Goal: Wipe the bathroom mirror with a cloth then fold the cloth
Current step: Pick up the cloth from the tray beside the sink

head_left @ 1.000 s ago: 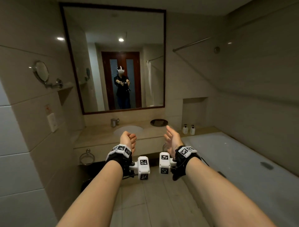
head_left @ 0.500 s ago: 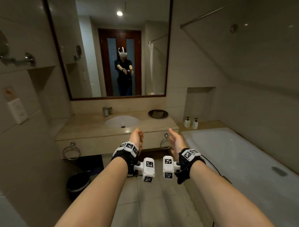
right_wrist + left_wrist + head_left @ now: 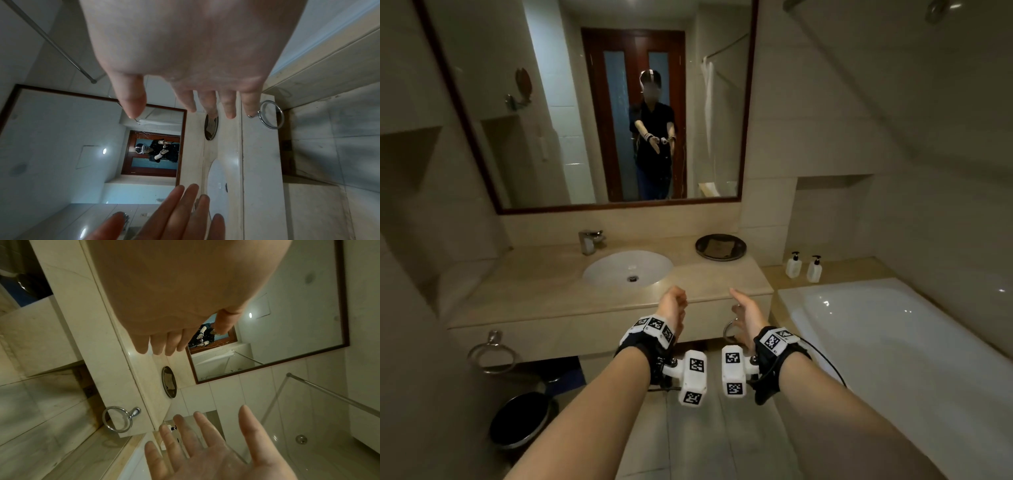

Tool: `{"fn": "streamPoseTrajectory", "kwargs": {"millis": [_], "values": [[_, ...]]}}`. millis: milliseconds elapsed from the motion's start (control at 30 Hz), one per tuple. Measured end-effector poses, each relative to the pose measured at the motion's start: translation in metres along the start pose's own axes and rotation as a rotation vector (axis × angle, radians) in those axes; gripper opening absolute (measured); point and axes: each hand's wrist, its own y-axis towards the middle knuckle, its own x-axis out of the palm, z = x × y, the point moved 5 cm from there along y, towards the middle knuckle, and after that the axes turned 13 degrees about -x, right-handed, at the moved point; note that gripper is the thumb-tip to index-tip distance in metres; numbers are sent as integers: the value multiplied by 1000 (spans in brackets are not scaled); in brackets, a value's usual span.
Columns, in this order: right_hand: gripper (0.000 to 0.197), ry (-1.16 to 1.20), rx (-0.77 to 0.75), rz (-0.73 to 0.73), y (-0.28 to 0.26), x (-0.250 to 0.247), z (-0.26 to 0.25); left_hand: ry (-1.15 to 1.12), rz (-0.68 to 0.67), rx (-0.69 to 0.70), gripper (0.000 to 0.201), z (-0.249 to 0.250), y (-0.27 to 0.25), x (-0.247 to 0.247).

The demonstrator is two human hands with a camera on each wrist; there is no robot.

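Note:
The bathroom mirror (image 3: 571, 113), framed in dark wood, hangs on the wall above the vanity counter (image 3: 544, 294). It also shows in the left wrist view (image 3: 292, 324) and the right wrist view (image 3: 61, 133). My left hand (image 3: 674, 306) and right hand (image 3: 743, 308) are held out side by side in front of the counter edge, palms facing each other. Both are empty, with fingers relaxed (image 3: 160, 347) (image 3: 207, 105). A dark round tray (image 3: 720, 247) at the counter's back right holds a flat brownish square; I cannot tell whether it is the cloth.
A white sink (image 3: 628, 269) and a chrome faucet (image 3: 590, 240) sit under the mirror. Two pump bottles (image 3: 803, 267) stand by the bathtub (image 3: 893, 342) on the right. Towel rings (image 3: 491, 353) (image 3: 732, 330) hang from the counter front. A black bin (image 3: 520, 418) stands on the floor at left.
The view has moved closer to the vanity and mirror. Both hands stay out in front, empty, a little further apart.

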Motion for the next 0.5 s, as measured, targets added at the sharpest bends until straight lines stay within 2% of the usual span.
{"fn": "streamPoseTrajectory", "kwargs": {"millis": [267,333,367,500], "values": [[64,-39,44,38,186,5,-13,30,-5,-80,22,88,160,32],[59,-18,39,43,227,6,-19,11,9,-94,36,115,193,42],[58,-27,40,40,246,6,-22,19,-12,-80,34,129,208,51],[64,-111,115,39,310,-7,-23,96,-26,-99,52,164,274,76]]}}
